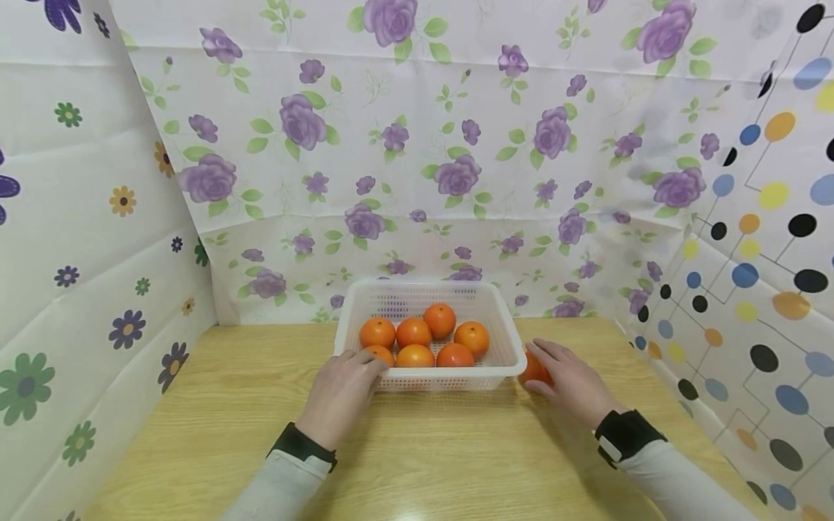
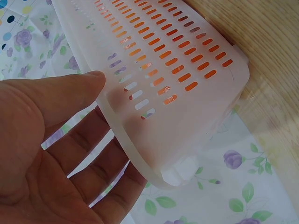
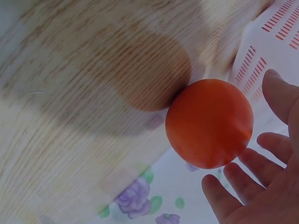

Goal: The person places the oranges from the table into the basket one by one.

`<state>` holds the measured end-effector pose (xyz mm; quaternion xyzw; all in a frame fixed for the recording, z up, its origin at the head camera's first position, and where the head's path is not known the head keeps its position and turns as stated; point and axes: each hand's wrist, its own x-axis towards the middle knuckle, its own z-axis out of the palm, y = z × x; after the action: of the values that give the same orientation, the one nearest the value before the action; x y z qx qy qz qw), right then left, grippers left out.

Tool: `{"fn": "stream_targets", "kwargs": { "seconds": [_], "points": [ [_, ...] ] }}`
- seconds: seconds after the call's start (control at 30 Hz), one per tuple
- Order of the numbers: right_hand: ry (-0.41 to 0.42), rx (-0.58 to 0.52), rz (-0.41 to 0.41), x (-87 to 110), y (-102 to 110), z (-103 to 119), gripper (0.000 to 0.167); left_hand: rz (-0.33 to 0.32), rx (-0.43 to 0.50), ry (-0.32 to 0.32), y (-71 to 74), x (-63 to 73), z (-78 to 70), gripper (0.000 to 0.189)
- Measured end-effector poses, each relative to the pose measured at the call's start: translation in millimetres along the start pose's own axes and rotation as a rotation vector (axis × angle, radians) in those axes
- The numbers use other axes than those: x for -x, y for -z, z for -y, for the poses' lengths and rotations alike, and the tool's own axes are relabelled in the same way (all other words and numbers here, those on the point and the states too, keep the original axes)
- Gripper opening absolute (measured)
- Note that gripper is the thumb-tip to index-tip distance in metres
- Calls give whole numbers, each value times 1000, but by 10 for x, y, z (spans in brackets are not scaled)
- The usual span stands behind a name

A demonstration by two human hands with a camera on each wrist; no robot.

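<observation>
A white plastic basket (image 1: 502,371) with slotted walls stands on the table and holds several oranges (image 1: 415,356). At its near left corner my left hand (image 1: 345,391) pinches the rim. In the left wrist view, the thumb lies on the outer side of the basket wall (image 2: 187,109), and the other fingers are behind it, inside. One more orange (image 3: 210,123) sits on the table just outside the basket's right end. My right hand (image 1: 573,383) is beside that orange, fingers spread and only slightly bent. Its fingertips are at the fruit's edge, and the thumb stands apart from it.
The wooden table (image 1: 417,449) extends in front of the basket and to both sides. A flowered sheet (image 1: 417,181) hangs close behind the basket. Patterned sheets close off the left and right sides.
</observation>
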<state>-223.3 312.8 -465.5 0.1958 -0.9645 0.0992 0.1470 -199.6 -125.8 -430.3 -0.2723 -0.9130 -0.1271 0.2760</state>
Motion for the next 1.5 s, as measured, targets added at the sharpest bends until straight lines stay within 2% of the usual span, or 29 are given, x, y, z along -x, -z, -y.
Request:
{"fn": "stream_targets", "kwargs": {
  "seconds": [0.7,1.0,1.5],
  "points": [
    [-8,17,10,-15,-46,-14,71,-18,6,-9,3,0,0,21],
    [-50,-2,29,-22,-4,55,66,-17,-17,-9,-7,-3,1,22],
    [-57,7,5,-49,-80,-43,64,-20,-10,-11,-6,3,5,23]
  ]
}}
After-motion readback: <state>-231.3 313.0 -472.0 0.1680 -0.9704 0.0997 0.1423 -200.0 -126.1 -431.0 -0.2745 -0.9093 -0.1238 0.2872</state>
